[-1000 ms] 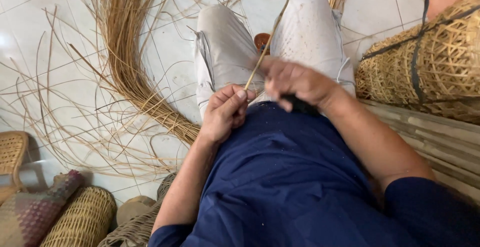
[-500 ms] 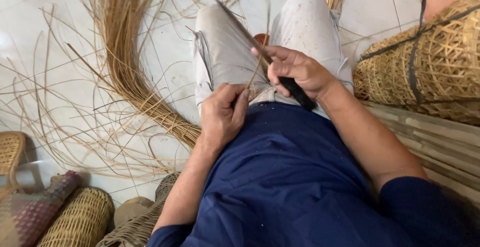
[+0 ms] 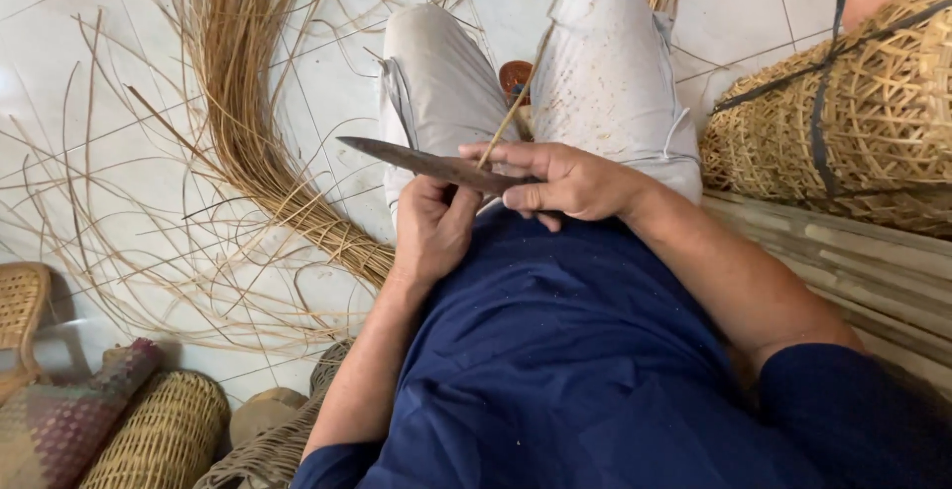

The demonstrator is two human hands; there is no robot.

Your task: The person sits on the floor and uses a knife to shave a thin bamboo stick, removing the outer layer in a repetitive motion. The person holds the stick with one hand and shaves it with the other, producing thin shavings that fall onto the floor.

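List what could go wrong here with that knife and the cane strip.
1. The knife lies right above the left hand, which pinches the cane strip; a slip could likely cut its fingers.
2. The blade points out over the lap, close to the left thigh, so a jerk may nick it.
3. The thin strip might split or snap under the right hand.

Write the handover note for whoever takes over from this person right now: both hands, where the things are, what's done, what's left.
Right hand: closed on a long dark knife, blade pointing left.
Left hand: below the blade, pinching a thin cane strip that runs up between the knees.
Cane bundle: on the tiled floor, left of the legs, loose strands around it.
Woven basket: at the right.
Done: cannot tell how many strips are trimmed.
Left: probably this strip, then the bundle.
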